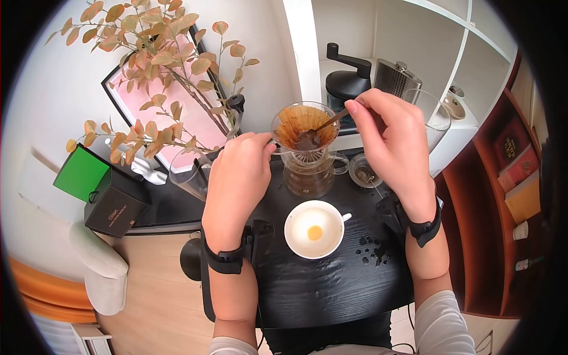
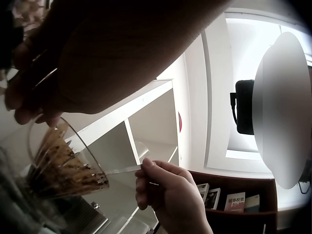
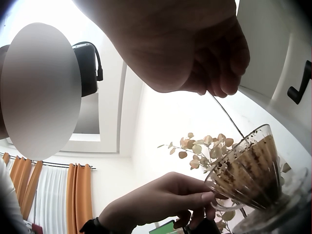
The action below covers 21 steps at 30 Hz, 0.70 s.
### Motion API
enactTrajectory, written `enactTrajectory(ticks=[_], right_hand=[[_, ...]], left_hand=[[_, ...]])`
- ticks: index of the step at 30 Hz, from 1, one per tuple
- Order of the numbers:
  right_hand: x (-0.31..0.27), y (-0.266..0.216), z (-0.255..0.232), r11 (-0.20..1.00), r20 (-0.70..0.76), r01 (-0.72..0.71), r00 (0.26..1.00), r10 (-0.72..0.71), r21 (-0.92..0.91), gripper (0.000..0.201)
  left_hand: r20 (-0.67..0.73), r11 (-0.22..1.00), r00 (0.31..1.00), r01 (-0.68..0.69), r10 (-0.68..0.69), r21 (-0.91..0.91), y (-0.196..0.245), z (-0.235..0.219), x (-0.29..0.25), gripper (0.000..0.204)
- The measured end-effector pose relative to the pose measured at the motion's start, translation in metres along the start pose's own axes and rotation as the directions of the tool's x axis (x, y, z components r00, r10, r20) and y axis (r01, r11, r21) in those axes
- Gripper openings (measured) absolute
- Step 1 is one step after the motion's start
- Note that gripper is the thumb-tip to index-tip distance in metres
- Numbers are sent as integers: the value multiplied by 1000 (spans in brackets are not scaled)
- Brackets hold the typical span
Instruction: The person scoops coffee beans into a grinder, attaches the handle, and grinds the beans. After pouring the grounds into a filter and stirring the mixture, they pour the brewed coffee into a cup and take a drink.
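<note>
A glass coffee dripper [image 1: 288, 149] with a brown, coffee-stained paper filter [image 1: 288, 125] sits on a glass coffee server [image 1: 307, 180] holding some liquid. My left hand [image 1: 241, 171] is at the dripper's left side; in the right wrist view its thumb and fingers pinch the glass handle [image 3: 229, 206]. With thumb and fingertips, my right hand [image 1: 397, 145] holds a slim dark spoon [image 1: 333, 120] above the dripper's right rim. The spoon slants down into the dark wet grounds [image 1: 307, 141], which hide its lower end.
A white cup [image 1: 313, 248] with a little yellowish liquid stands in front on the black table [image 1: 331, 296]. Water drops [image 1: 374, 251] lie right of it. A small glass dish [image 1: 365, 171] sits beside the server; a hand grinder [image 1: 348, 83] and a flask [image 1: 397, 78] stand behind.
</note>
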State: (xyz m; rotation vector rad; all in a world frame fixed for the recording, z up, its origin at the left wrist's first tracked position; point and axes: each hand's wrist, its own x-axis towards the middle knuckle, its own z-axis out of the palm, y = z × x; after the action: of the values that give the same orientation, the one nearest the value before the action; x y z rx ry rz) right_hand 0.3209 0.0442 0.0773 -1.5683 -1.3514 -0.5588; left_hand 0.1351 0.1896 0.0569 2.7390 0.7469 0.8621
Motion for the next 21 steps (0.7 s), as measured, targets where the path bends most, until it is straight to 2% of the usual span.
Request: enactTrajectory(ticks=[8, 11, 17, 19, 21], right_hand=[[0, -3, -2, 999, 16, -43, 999, 43, 27, 20], [0, 0, 0, 1000, -19, 1, 1000, -1, 2, 19], [-2, -5, 0, 999, 72, 12, 997, -15, 42, 18], [-1, -6, -1, 995, 69, -60, 996, 55, 77, 19], [0, -2, 0, 996, 43, -51, 998, 49, 66, 20]], left_hand=[[8, 1000, 1000, 12, -12, -8, 2, -2, 0, 22], [7, 1000, 1000, 12, -12, -2, 3, -2, 0, 22], [4, 1000, 1000, 5, -5, -13, 0, 0, 0, 22], [12, 1000, 1000, 10, -9, -14, 1, -1, 0, 22], [9, 1000, 1000, 10, -9, -14, 1, -1, 0, 22]])
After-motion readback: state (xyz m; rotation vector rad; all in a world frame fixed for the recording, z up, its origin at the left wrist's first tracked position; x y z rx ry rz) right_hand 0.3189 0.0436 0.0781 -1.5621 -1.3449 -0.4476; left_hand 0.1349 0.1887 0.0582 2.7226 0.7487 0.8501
